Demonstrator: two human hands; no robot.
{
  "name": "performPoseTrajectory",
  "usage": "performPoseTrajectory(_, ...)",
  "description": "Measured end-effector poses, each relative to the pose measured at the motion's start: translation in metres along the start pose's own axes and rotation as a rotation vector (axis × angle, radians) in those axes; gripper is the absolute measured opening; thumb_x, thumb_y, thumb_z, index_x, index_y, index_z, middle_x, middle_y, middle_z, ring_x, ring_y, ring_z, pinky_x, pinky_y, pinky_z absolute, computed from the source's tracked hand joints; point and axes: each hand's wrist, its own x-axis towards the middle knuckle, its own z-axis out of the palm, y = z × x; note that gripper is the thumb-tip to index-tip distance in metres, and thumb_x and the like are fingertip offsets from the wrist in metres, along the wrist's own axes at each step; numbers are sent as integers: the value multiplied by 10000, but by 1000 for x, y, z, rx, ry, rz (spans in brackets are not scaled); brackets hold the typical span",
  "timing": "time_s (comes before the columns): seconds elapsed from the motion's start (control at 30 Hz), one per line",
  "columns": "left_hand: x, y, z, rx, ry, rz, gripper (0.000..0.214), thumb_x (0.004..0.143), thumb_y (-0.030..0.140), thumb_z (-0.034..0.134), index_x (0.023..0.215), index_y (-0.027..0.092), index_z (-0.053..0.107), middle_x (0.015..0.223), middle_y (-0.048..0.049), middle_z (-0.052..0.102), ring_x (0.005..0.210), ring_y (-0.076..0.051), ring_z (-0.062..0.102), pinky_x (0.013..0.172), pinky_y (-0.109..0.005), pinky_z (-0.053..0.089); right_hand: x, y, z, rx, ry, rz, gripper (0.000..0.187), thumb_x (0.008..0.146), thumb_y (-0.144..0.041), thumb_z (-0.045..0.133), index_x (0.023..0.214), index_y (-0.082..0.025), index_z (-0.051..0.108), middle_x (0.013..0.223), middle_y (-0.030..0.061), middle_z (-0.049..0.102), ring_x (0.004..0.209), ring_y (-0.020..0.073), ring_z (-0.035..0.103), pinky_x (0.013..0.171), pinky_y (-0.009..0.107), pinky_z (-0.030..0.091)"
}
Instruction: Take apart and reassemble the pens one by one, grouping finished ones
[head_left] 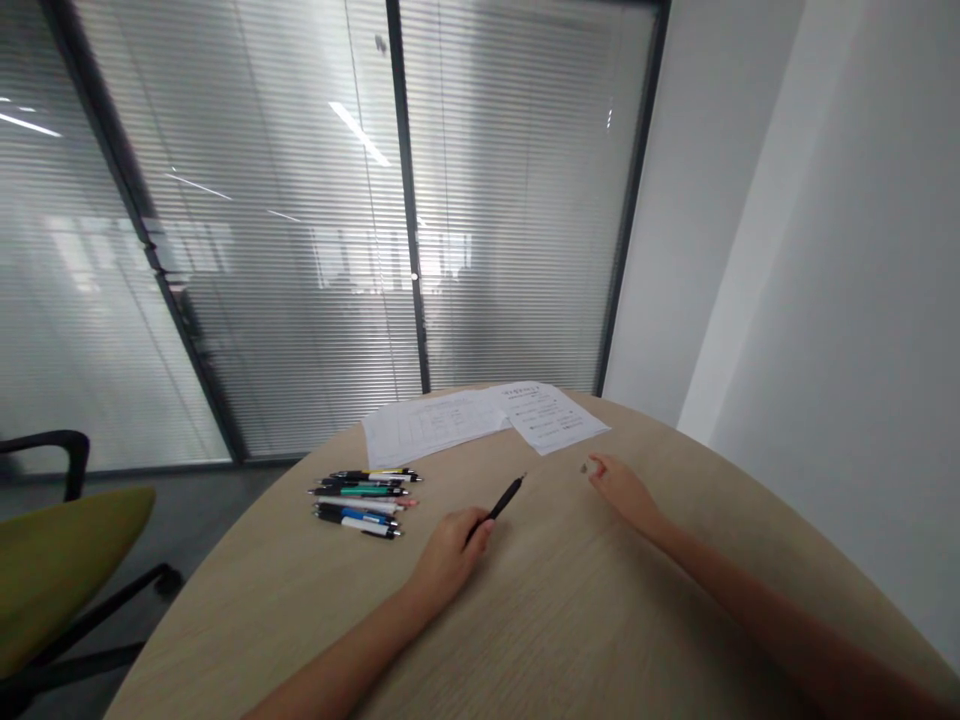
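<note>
A slim black pen [508,496] points away over the round, pale wood-grained table [577,610], its rear end clamped in the fingers of the left hand [444,558]. The right hand [624,490] reaches near its tip, fingertips bent; whether they pinch the tiny greyish piece [584,468] there, I cannot tell. Assorted coloured pens [365,491] lie left, printed white paper sheets [553,422] beyond.

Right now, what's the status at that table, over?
Left hand holding black pen. Right hand by a small item, too blurred to name. Pen pile to the left, blocking neither hand.
</note>
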Motion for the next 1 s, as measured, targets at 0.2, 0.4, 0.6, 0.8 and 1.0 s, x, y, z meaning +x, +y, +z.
performPoseTrajectory(0.2,-1,-3,3,-5,18,25,259,824,322,365,842,183,583,818,-49,636,794,-179,561,739,-279,410,17,4,8,30,-64,15,217,713,-210,502,878,-150,631,887,94,624,854,199,554,781,296,387)
performPoseTrajectory(0.4,-3,0,3,90,22,111,183,807,256,428,838,173,588,798,-44,632,775,-179,560,714,-290,425,-5,-13,7,144,-130,42,167,716,-261,530,814,-179,638,740,38,634,676,148,567,621,251,417)
performPoseTrajectory(0.6,-4,2,4,192,-28,173,155,813,236,453,817,160,589,791,-47,630,769,-174,555,715,-293,415,-52,-40,6,744,-377,262,300,672,-374,561,874,-159,618,440,-64,449,373,63,383,380,191,280)
performPoseTrajectory(0.8,-4,2,5,246,-66,264,128,810,221,463,818,168,579,790,-36,631,766,-168,557,722,-299,407,-67,-50,2,825,-319,306,283,613,-362,610,817,-167,614,425,-79,408,377,54,336,385,196,227)
performPoseTrajectory(1.0,-5,1,6,278,-51,317,113,802,212,467,810,166,570,771,-36,629,748,-172,557,711,-307,402,-70,-54,1,797,-311,277,250,610,-358,595,776,-172,607,427,-76,414,382,56,342,393,195,225)
